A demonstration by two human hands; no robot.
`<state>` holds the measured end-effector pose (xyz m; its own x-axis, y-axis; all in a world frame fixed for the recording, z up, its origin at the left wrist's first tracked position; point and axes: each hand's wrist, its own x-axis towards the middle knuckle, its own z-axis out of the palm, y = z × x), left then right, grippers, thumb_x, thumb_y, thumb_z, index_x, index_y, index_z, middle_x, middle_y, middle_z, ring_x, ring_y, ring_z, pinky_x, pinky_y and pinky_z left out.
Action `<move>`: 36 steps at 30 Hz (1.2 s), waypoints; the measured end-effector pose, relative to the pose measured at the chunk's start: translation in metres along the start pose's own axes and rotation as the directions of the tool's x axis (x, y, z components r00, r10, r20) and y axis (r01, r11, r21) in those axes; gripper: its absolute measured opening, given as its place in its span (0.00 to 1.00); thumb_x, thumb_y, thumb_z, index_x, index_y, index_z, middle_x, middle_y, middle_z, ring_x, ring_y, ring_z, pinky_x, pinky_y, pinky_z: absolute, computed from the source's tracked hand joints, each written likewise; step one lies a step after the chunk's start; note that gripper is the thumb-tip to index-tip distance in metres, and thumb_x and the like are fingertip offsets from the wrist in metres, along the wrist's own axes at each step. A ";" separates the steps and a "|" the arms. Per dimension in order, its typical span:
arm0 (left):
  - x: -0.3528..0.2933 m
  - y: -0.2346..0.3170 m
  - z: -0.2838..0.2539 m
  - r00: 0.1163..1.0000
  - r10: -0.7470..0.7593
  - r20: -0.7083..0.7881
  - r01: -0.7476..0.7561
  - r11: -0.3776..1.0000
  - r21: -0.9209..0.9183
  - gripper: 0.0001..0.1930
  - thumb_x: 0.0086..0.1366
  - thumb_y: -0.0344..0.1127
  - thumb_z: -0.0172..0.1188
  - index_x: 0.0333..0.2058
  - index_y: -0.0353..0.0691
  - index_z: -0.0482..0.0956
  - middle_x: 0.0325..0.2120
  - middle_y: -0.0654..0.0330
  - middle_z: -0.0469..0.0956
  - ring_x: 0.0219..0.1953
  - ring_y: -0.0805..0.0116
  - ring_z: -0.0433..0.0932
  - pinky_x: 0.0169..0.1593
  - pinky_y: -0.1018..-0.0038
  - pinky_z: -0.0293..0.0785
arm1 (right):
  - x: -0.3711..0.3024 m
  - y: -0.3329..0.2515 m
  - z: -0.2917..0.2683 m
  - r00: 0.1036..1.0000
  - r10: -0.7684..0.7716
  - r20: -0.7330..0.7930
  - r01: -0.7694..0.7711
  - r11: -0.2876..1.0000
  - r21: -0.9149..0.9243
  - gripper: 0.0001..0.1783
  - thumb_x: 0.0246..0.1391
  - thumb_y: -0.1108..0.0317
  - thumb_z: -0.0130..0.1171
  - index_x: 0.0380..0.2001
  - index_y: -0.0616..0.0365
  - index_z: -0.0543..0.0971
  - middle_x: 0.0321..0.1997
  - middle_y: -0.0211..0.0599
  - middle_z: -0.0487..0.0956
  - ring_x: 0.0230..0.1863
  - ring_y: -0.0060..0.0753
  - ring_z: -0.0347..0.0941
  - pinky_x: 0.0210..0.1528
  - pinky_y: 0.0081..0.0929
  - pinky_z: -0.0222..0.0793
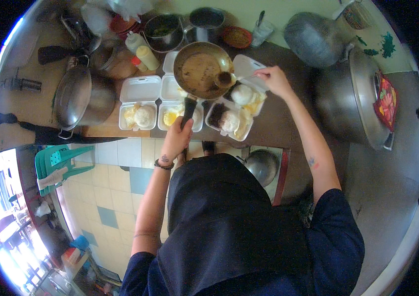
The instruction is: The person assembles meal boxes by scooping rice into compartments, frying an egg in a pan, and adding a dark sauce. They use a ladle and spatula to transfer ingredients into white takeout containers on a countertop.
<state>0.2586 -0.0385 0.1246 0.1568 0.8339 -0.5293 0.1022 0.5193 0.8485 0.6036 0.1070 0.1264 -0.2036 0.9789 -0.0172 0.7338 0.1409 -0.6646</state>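
Note:
My left hand (177, 135) is closed round the black handle of a frying pan (184, 88), raised over the counter with brown sauce in it. With my right hand (273, 80) I grip the thin handle of a ladle (225, 79), its bowl over the pan's right side. Under and around the pan stand open white foam boxes. The left box (138, 90) holds a mound of rice and egg. A middle box (171, 124) shows a fried egg, partly covered by my left hand and the pan handle. On the right, a box (228, 130) contains dark food, rice and egg; another box (249, 64) sits behind it.
A large pot (79, 96) stands at the left, a bigger lidded pot (350, 93) at the right. Along the back are squeeze bottles (148, 57), two pots (164, 39), a red bowl (237, 37) and a glass (262, 33). Green stacked chairs (54, 160) stand at left.

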 end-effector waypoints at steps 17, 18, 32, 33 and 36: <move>0.021 -0.020 0.014 0.974 0.180 -0.135 -0.117 0.918 0.378 0.18 0.66 0.47 0.52 0.34 0.33 0.71 0.19 0.48 0.75 0.24 0.50 0.76 0.29 0.62 0.69 | -0.053 0.012 -0.015 0.951 -0.086 -0.297 -0.060 0.891 -0.451 0.08 0.52 0.69 0.57 0.32 0.54 0.84 0.30 0.43 0.78 0.38 0.47 0.68 0.43 0.39 0.67; 0.022 -0.020 0.014 0.977 0.170 -0.133 -0.107 0.917 0.384 0.18 0.66 0.47 0.51 0.34 0.33 0.71 0.19 0.48 0.75 0.24 0.50 0.76 0.29 0.62 0.69 | -0.053 0.014 -0.014 0.945 -0.110 -0.309 -0.048 0.885 -0.463 0.08 0.52 0.69 0.57 0.32 0.54 0.84 0.30 0.43 0.78 0.38 0.47 0.68 0.43 0.39 0.67; -0.013 -0.017 0.010 0.977 0.168 -0.135 -0.110 0.927 0.359 0.15 0.67 0.44 0.53 0.34 0.36 0.69 0.16 0.59 0.70 0.18 0.68 0.68 0.22 0.72 0.63 | -0.067 0.038 -0.014 0.956 0.201 -0.215 -0.237 0.959 -0.157 0.08 0.52 0.63 0.59 0.34 0.49 0.84 0.37 0.41 0.82 0.41 0.48 0.71 0.48 0.39 0.66; -0.020 -0.018 0.008 0.979 0.145 -0.143 -0.082 0.924 0.374 0.15 0.66 0.44 0.53 0.34 0.35 0.70 0.18 0.53 0.72 0.20 0.59 0.72 0.25 0.67 0.65 | -0.070 0.035 -0.012 0.953 0.225 -0.204 -0.256 0.957 -0.139 0.08 0.52 0.64 0.59 0.34 0.49 0.84 0.37 0.41 0.82 0.41 0.48 0.71 0.48 0.39 0.66; -0.039 -0.020 0.005 0.969 0.193 -0.156 -0.110 0.898 0.425 0.15 0.66 0.43 0.53 0.35 0.34 0.70 0.21 0.45 0.75 0.25 0.47 0.76 0.28 0.61 0.68 | -0.081 0.022 -0.009 0.959 0.218 -0.181 -0.245 0.959 -0.143 0.08 0.52 0.65 0.59 0.34 0.49 0.84 0.35 0.41 0.82 0.41 0.48 0.71 0.47 0.39 0.66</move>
<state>0.2552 -0.0825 0.1286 0.0180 0.9372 -0.3482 0.4923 0.2948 0.8190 0.6419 0.0323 0.1200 0.0815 0.9963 -0.0263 0.8460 -0.0831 -0.5267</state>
